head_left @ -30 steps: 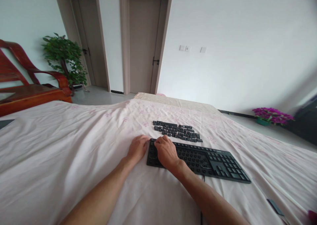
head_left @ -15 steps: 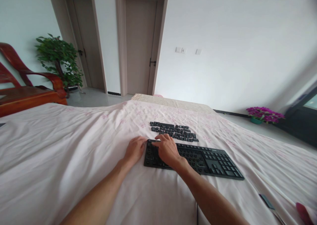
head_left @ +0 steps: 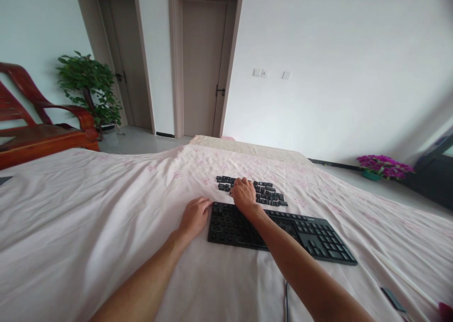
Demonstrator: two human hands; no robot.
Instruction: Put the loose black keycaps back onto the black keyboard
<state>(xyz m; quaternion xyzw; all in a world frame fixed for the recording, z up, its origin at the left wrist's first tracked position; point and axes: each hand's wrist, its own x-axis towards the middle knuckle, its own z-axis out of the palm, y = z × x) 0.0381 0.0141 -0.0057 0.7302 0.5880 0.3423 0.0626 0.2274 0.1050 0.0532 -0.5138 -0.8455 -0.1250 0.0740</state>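
A black keyboard (head_left: 279, 230) lies on a pale pink sheet (head_left: 106, 218), with most key slots on its left part bare. Just beyond it sits a group of several loose black keycaps (head_left: 269, 194) laid out in rows. My left hand (head_left: 194, 216) rests on the sheet against the keyboard's left edge, fingers curled. My right hand (head_left: 243, 193) reaches over the keyboard's far edge and lies on the left part of the keycaps, fingers bent down on them. Whether it grips a keycap is hidden by the hand.
A red wooden chair (head_left: 38, 123) and a green potted plant (head_left: 90, 88) stand at the left. Doors are in the back wall. Purple flowers (head_left: 384, 165) sit on the floor at the right. A dark flat object (head_left: 392, 298) lies near the sheet's right front.
My right hand has left the keyboard's left keys and moved forward onto the loose keycaps. My left hand has stayed at the keyboard's left edge.
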